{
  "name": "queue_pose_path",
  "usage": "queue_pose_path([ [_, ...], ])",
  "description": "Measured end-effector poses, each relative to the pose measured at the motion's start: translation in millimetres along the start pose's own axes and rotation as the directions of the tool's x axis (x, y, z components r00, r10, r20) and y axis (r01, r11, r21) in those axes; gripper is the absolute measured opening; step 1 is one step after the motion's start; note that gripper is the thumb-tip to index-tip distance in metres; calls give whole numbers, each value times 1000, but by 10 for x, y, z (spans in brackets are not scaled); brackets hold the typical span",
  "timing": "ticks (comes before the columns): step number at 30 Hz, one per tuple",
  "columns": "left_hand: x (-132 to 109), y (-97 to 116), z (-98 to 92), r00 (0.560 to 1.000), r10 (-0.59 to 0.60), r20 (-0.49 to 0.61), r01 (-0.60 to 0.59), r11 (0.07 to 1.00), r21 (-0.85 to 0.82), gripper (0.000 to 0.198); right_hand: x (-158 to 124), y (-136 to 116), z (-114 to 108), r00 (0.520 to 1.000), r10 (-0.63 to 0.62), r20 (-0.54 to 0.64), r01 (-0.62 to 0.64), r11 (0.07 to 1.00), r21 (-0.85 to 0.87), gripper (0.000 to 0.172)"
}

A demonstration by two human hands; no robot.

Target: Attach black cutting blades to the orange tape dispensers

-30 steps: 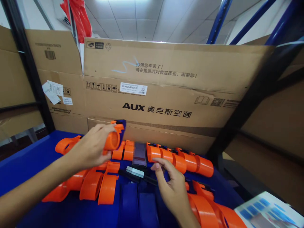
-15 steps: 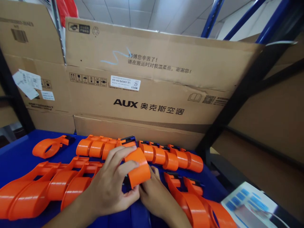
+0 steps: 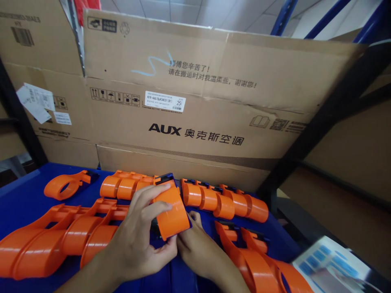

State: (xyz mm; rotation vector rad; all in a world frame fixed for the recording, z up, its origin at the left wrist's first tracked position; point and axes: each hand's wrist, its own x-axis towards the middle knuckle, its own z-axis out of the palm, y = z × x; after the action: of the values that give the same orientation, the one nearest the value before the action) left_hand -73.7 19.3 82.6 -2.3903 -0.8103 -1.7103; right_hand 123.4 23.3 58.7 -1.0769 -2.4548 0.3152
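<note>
An orange plastic tape dispenser [image 3: 171,211] with a dark blue and black end is tilted in front of me. My left hand [image 3: 142,228] grips its broad curved band, fingers on top and thumb underneath. My right hand [image 3: 195,240] is close behind the dispenser's lower right edge, its fingers curled. The band partly covers those fingers, so what they pinch is hidden. Similar orange dispensers lie around both hands: a row at the front left [image 3: 45,248], a pair at the front right [image 3: 253,264] and a back row [image 3: 224,205].
A blue table top [image 3: 24,183] carries everything. One single dispenser [image 3: 62,187] lies at the back left. Upright cardboard [image 3: 195,110] forms the back wall. A dark post [image 3: 284,167] slants up on the right, near a white and blue printed box [image 3: 330,264].
The held dispenser has shifted slightly left and turned, showing more of its band and dark end. Both hands keep nearly the same hold. The camera view has moved a little.
</note>
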Motion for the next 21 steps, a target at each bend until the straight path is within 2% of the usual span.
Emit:
queue_pose_path([
  [4,-17,-3,8,1000,-20,3,20,1000,-21,77,11,21,-62,1000,3,-27,-3,1000,-8,45],
  [7,-54,-6,10,1000,-6,24,7,999,-48,79,2,89,-105,986,102,-129,-96,994,55,44],
  [11,-97,-7,10,996,36,85,-29,996,-82,82,-29,157,-130,899,287,-332,-180,931,319,34],
  [13,-115,5,14,991,72,117,-59,992,-110,82,-39,147,-136,857,373,-356,-163,851,499,32],
  [16,-173,39,37,974,143,175,-118,982,-149,80,-45,104,-148,850,449,-275,-112,666,738,39],
  [18,-243,58,64,958,184,219,-152,976,-156,76,-53,84,-159,852,477,-216,-92,543,835,46],
  [21,-353,69,99,934,240,263,-210,968,-138,70,-81,81,-176,833,529,-164,-102,437,893,54],
])
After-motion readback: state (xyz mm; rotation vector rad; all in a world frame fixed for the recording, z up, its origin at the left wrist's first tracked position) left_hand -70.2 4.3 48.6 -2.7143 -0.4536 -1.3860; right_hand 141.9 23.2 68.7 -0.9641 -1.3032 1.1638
